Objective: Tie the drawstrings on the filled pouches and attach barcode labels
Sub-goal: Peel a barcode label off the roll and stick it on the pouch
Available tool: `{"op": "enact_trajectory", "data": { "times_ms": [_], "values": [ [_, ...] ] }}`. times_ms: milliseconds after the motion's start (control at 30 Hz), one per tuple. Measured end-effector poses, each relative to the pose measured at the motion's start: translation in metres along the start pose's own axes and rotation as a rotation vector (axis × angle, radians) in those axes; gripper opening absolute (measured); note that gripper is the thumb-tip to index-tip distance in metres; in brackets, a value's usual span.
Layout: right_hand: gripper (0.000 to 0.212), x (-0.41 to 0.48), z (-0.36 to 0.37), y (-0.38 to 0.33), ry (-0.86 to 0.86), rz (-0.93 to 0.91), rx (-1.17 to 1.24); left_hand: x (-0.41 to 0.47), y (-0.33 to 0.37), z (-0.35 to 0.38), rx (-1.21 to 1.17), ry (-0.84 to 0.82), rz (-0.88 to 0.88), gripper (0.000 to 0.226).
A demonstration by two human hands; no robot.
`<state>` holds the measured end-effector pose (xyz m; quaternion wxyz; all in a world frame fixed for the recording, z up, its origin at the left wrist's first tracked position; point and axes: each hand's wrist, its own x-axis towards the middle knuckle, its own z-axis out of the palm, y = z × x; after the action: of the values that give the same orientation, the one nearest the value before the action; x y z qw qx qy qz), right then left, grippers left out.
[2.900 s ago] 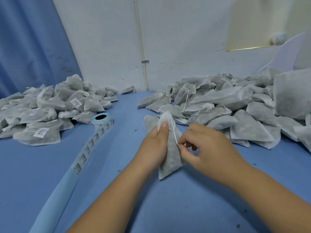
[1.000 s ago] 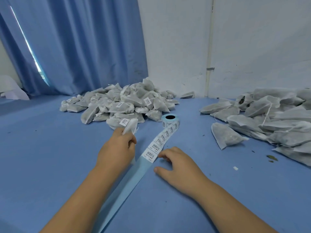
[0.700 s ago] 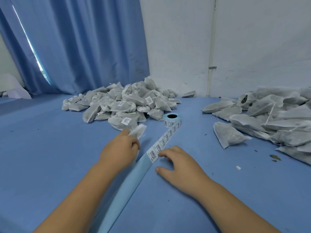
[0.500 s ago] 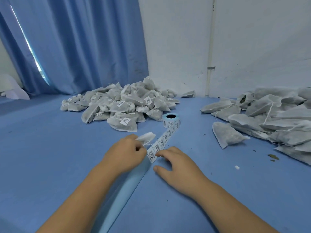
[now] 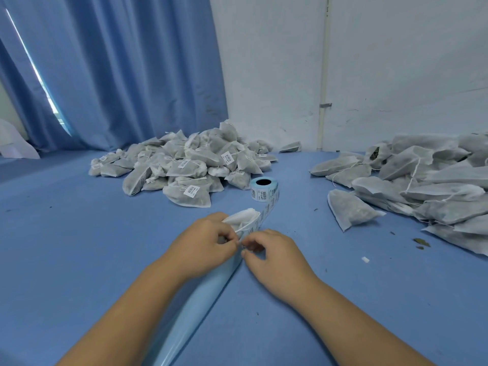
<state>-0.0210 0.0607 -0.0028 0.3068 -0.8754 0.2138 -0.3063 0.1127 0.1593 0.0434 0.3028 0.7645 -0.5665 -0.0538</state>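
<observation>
Head view shows a labelled heap [image 5: 184, 165] at 11 o'clock done and an unlabelled heap [image 5: 422, 186] at 2 o'clock, cut off by the frame, left to do, while at centre the left hand [image 5: 203, 241] curls round one pouch [image 5: 243, 219] beside the label strip [image 5: 266, 210], the right hand [image 5: 274, 257] bent-fingered at its edge, though whether it pinches a label cannot be told

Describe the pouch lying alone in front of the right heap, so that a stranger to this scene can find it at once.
Find the big heap of unlabelled pouches on the right side of the blue table. At its near left edge, on the side facing the label roll, one pouch lies flat on the table. Unlike its neighbours, it has no other pouch stacked on it.
</observation>
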Motion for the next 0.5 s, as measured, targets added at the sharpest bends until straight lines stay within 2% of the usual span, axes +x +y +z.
{"op": "enact_trajectory", "data": {
  "times_ms": [200,500],
  "values": [
    [0.014,0.002,-0.005,-0.002,0.107,0.081,-0.023,0.000,0.003,0.006,0.043,0.035,0.068,0.011],
    [0.011,0.002,-0.008,-0.001,0.100,0.139,-0.046,0.000,0.013,0.009,0.286,-0.047,0.144,0.017]
  ]
}}
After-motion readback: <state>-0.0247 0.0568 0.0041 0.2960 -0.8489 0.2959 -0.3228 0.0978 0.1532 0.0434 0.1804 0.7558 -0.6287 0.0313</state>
